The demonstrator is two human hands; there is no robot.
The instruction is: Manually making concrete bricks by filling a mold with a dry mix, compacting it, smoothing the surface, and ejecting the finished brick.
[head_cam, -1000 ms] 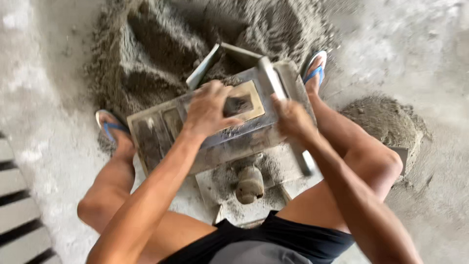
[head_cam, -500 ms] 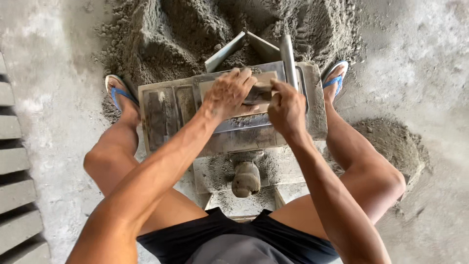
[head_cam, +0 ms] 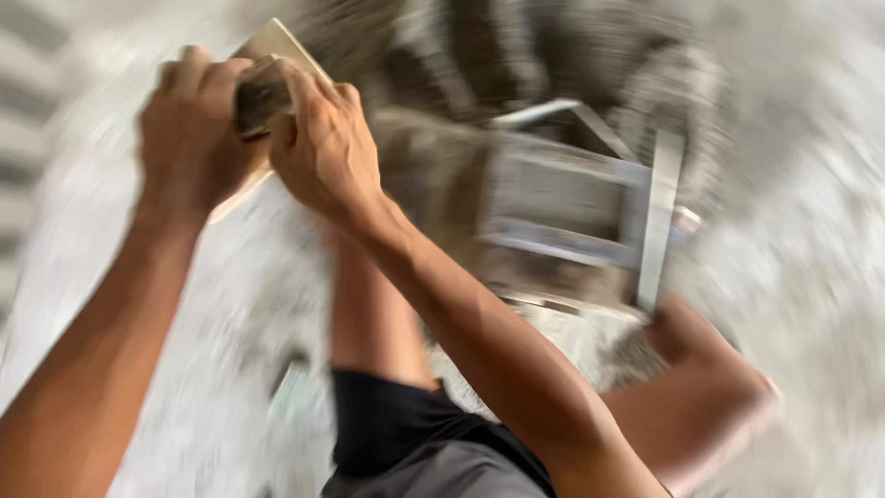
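Note:
The picture is heavily blurred by motion. My left hand (head_cam: 189,129) and my right hand (head_cam: 323,148) are raised at the upper left, close together. Both grip a flat tan board (head_cam: 273,48) with something dark (head_cam: 258,97) on it between my palms; what the dark thing is cannot be told. The grey metal block mould (head_cam: 572,203) stands lower right of my hands, apart from them, with an upright bar (head_cam: 656,217) on its right side.
A heap of grey cement mix (head_cam: 553,51) lies behind the mould. My bare legs (head_cam: 373,314) and right knee (head_cam: 710,392) flank it, with black shorts (head_cam: 396,420) below. Pale concrete floor (head_cam: 811,277) surrounds everything. Stacked slabs (head_cam: 28,157) blur at the left edge.
Both hands were on top of the mould; now they have lifted the board off it and swung it up to the left. The view has turned sharply with them.

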